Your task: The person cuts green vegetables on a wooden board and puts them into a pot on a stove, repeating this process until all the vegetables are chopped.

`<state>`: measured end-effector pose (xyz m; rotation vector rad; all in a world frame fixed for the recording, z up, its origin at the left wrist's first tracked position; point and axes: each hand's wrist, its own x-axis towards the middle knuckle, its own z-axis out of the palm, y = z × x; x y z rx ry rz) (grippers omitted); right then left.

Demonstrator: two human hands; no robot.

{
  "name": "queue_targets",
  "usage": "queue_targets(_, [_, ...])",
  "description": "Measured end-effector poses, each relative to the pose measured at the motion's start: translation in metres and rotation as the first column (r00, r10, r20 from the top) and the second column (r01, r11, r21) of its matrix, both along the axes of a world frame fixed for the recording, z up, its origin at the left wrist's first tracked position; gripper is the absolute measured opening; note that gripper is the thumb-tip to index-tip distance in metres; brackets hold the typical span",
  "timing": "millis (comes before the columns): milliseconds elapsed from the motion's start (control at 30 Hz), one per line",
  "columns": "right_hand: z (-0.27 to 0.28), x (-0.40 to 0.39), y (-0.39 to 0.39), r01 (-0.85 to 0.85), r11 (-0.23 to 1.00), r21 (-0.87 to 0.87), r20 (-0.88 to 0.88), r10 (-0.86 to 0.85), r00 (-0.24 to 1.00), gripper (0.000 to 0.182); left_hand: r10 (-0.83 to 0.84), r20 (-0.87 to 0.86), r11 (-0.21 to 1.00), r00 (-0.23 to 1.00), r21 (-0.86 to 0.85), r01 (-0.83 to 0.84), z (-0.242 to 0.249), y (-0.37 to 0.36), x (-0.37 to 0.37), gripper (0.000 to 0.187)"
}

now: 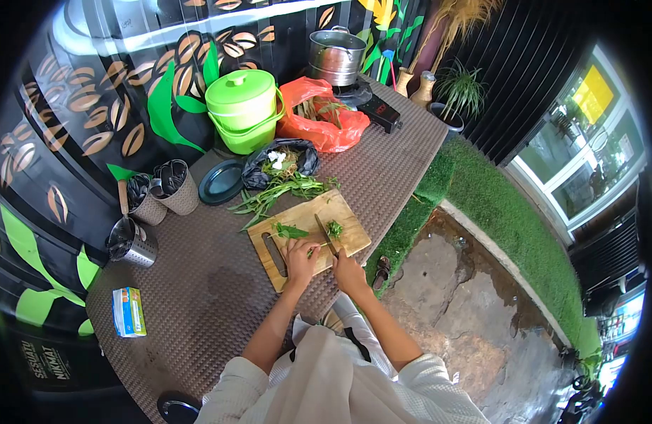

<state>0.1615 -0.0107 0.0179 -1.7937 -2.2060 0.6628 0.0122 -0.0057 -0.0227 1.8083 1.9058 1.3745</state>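
Note:
A wooden cutting board (343, 212) lies near the table's right edge. My left hand (300, 260) is closed on green stems and leaves (290, 231) at the board's front left part. My right hand (348, 272) grips a knife (324, 230), its blade pointing away from me across the board, beside the stems. A small pile of chopped greens (334, 228) sits just right of the blade. Behind the board lies a bunch of long leafy greens (276, 194), next to a black plastic bag (308, 157) holding plant scraps.
Along the back stand a green lidded container (241, 106), a red plastic bag (340, 131) and a steel pot (337, 55) on a portable stove (379, 113). To the left are a dark plate (221, 182), utensil holders (179, 194), a metal cup (138, 244) and a small packet (129, 312).

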Motion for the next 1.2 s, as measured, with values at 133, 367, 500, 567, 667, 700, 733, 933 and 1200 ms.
queue_targets(133, [0.002, -0.007, -0.012, 0.036, 0.997, -0.061, 0.052, -0.033, 0.998, 0.029, 0.035, -0.081, 0.999, 0.996, -0.008, -0.035, 0.005, -0.001, 0.0, 0.008])
queue_targets(367, [0.002, -0.003, 0.002, -0.026, 0.999, 0.03, 0.013, 0.025, 1.0, 0.028, 0.026, -0.078, 0.999, 0.997, -0.034, -0.029, 0.003, -0.001, 0.0, 0.008])
queue_targets(500, [-0.015, -0.01, -0.01, 0.046, 0.998, -0.04, 0.057, -0.044, 0.997, 0.031, 0.027, -0.099, 1.0, 0.995, 0.006, -0.026, 0.006, -0.003, 0.0, 0.008])
queue_targets(567, [-0.014, -0.011, 0.005, 0.003, 0.999, -0.032, 0.02, -0.003, 1.0, 0.031, 0.024, -0.058, 0.999, 0.998, -0.028, -0.026, 0.008, -0.003, 0.0, 0.008])
queue_targets(667, [0.008, -0.009, 0.001, 0.013, 0.998, -0.065, 0.01, -0.013, 1.0, 0.03, 0.022, -0.072, 0.999, 0.997, -0.044, -0.025, 0.01, -0.004, 0.0, 0.01])
queue_targets(700, [0.01, -0.009, -0.002, 0.018, 0.997, -0.08, 0.033, -0.015, 0.999, 0.029, 0.024, -0.073, 0.999, 0.997, -0.04, -0.027, 0.008, -0.002, -0.001, 0.01])
queue_targets(733, [0.01, -0.01, -0.009, 0.042, 0.995, -0.09, 0.039, -0.038, 0.998, 0.029, 0.032, -0.092, 0.999, 0.995, -0.029, -0.035, 0.006, -0.002, -0.001, 0.01])
queue_targets(933, [-0.007, -0.014, 0.002, 0.016, 0.999, -0.031, -0.008, -0.016, 1.0, 0.029, 0.028, -0.059, 0.998, 0.998, -0.047, -0.03, 0.01, -0.006, 0.001, 0.009])
queue_targets(1200, [-0.005, -0.022, -0.002, 0.025, 0.999, -0.039, -0.02, -0.025, 0.999, 0.031, 0.041, -0.088, 0.997, 0.995, -0.066, -0.047, 0.011, -0.005, 0.002, 0.009])
